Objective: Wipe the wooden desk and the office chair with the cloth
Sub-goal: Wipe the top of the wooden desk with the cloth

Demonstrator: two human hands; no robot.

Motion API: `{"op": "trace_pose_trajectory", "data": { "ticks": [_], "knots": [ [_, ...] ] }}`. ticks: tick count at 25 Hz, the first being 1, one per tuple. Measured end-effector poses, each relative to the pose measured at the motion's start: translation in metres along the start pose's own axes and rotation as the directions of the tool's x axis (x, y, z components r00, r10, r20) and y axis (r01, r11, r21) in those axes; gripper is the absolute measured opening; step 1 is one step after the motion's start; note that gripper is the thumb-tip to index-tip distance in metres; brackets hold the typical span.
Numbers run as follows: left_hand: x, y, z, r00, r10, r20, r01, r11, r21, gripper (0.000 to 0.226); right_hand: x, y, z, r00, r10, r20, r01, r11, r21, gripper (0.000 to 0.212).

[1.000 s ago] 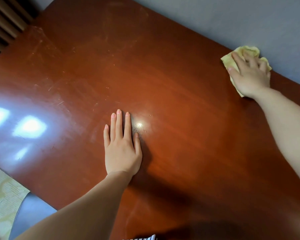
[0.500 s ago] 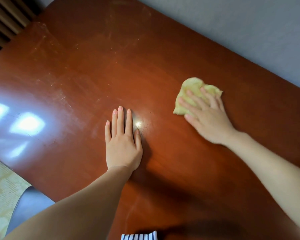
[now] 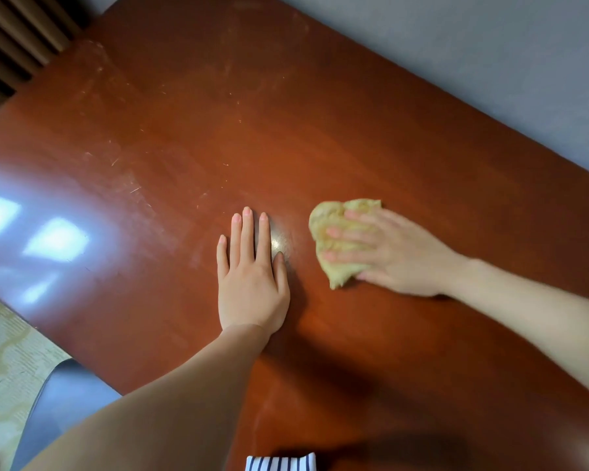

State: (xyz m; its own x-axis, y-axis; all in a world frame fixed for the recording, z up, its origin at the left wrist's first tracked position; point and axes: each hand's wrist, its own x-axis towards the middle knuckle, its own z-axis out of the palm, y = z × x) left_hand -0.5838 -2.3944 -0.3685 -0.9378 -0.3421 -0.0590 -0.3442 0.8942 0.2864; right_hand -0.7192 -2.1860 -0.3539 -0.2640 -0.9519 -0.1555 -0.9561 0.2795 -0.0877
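Cloth (image 3: 325,220), yellow and bunched, lay under my right hand (image 3: 402,256), whose fingers (image 3: 357,236) were spread fairly straight and pressed flat on it, not curled round it. At 9 o'clock from it, just apart, my left hand (image 3: 252,287) rested palm down, fingers straight and together, on the wooden desk (image 3: 354,130). Pale scratches (image 3: 123,178) marked the glossy top toward 10 o'clock, with bright glare (image 3: 55,239) at 9. Past the far edge a grey wall (image 3: 490,45) ran at 1 o'clock, dark slats (image 3: 14,39) stood at 11, and patterned floor (image 3: 4,362) showed at 8.
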Motion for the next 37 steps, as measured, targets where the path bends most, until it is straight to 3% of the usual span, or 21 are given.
{"op": "trace_pose_trajectory", "data": {
  "ticks": [3,6,9,13,15,25,32,34,37],
  "knots": [
    [0.0,0.0,0.0,1.0,0.001,0.004,-0.001,1.0,-0.002,0.061,0.023,0.043,-0.006,0.978,0.21,0.002,-0.21,0.977,0.032,0.049],
    [-0.001,0.0,0.0,1.0,-0.004,0.013,0.004,1.0,0.002,0.061,0.049,0.083,-0.012,0.911,0.413,-0.002,-0.411,0.909,0.07,0.047],
    [0.0,0.0,0.0,1.0,-0.004,0.017,0.004,1.0,-0.004,0.061,0.076,0.108,-0.019,0.802,0.596,-0.02,-0.585,0.793,0.169,0.046],
    [-0.001,-0.002,0.001,1.0,-0.006,0.006,0.006,1.0,-0.012,0.059,0.126,0.108,-0.022,0.585,0.811,-0.014,-0.781,0.568,0.261,0.046],
    [-0.001,-0.003,0.001,1.0,-0.011,-0.002,0.011,1.0,-0.021,0.059,0.14,0.101,-0.021,0.543,0.84,0.011,-0.81,0.521,0.27,0.047],
    [-0.003,-0.003,0.002,0.994,0.03,-0.105,-0.039,0.995,-0.087,0.056,0.122,0.006,-0.013,0.872,0.488,0.029,-0.488,0.865,0.113,0.047],
    [-0.015,-0.004,-0.014,0.984,0.089,-0.155,-0.137,0.933,-0.332,0.045,0.056,-0.083,-0.002,0.942,0.33,0.068,-0.333,0.942,0.038,0.049],
    [-0.021,-0.015,-0.024,0.98,0.123,-0.154,-0.166,0.935,-0.313,0.042,0.032,-0.109,0.003,0.977,0.203,0.063,-0.206,0.978,0.033,0.048],
    [-0.03,-0.057,-0.039,0.968,0.171,-0.182,-0.199,0.969,-0.148,0.047,0.003,-0.116,0.007,0.991,-0.087,0.105,0.088,0.996,0.004,0.046]
  ]
}}
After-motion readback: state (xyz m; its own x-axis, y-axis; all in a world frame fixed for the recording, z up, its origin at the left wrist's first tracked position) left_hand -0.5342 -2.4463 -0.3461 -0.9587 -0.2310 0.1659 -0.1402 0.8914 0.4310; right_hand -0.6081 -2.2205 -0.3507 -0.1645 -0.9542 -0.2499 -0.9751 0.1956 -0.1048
